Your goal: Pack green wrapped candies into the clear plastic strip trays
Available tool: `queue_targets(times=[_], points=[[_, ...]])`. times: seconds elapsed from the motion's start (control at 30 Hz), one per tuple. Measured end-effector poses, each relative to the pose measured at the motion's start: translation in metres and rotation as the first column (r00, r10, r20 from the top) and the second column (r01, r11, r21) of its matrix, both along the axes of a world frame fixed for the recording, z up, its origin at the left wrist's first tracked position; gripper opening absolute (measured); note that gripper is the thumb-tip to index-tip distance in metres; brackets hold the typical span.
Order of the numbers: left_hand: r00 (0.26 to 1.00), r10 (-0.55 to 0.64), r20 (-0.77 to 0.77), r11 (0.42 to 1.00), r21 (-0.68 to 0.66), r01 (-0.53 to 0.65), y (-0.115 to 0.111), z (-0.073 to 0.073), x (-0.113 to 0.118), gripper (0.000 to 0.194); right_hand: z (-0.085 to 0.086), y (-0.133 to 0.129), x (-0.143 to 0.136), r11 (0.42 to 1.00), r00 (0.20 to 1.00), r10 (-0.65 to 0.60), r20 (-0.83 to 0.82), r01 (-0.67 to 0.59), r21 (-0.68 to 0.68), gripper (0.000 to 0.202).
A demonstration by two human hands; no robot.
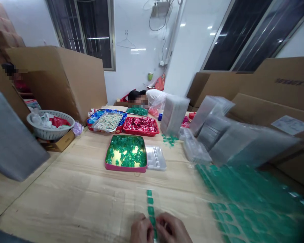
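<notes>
A blurred marking [294, 82] containing "X40X1" stands on a cardboard box [276, 89].

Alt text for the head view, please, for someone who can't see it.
A person's left hand and right hand meet at a column of green pieces on a pale table. Beyond sit a pink-walled tin of similar pieces and a red tray of red packets; more green rows lie at right.

The bottom edge crops 2 hands [142, 230] [174, 229] partly hiding green pieces [150, 210].
</notes>
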State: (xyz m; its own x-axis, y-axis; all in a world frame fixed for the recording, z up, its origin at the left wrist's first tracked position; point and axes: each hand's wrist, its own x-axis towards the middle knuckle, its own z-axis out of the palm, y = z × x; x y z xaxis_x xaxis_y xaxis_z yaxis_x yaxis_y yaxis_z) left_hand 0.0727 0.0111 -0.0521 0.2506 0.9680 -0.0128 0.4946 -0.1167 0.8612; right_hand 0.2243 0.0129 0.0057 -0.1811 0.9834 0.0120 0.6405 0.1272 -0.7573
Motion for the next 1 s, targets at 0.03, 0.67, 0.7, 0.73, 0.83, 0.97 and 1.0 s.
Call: queue_targets(times=[0.03, 0.67, 0.7, 0.73, 0.83, 0.97, 1.0], points=[[1.000, 0.001, -0.025, 1.000, 0.000, -0.001, 0.003, 0.000, 0.000, 0.013, 0.012, 0.014, 0.000, 1.000, 1.000, 0.009, 0.002, -0.009, 0.027, 0.019], [0.997, 0.063, 0.051, 0.988, 0.139, -0.069, 0.028, 0.077, -0.063, 0.014, 0.054, 0.197, -0.054, 0.961, 0.959, 0.237, 0.156, -0.255, 0.104, 0.023], [0.984, 0.124, 0.124, 0.988, 0.081, -0.135, 0.032, 0.082, -0.061, 0.014, 0.057, 0.184, -0.051, 0.967, 0.971, 0.238, -0.005, -0.236, 0.091, 0.019], [0.960, 0.189, 0.205, 0.981, 0.007, -0.194, 0.037, 0.087, -0.060, 0.015, 0.059, 0.171, -0.051, 0.972, 0.954, 0.236, -0.186, -0.232, 0.047, 0.016], [0.843, 0.302, 0.445, 0.952, -0.181, -0.245, 0.055, 0.101, -0.063, 0.031, 0.055, 0.132, -0.061, 0.935, 0.773, 0.135, -0.620, -0.307, -0.179, 0.021], [0.739, 0.299, 0.604, 0.952, -0.245, -0.185, 0.078, 0.116, -0.081, 0.019, 0.051, 0.104, -0.089, 0.885, 0.561, -0.058, -0.826, -0.353, -0.302, 0.026], [0.721, 0.311, 0.619, 0.948, -0.257, -0.188, 0.082, 0.119, -0.087, 0.016, 0.052, 0.103, -0.095, 0.886, 0.534, -0.070, -0.843, -0.355, -0.299, 0.026]])
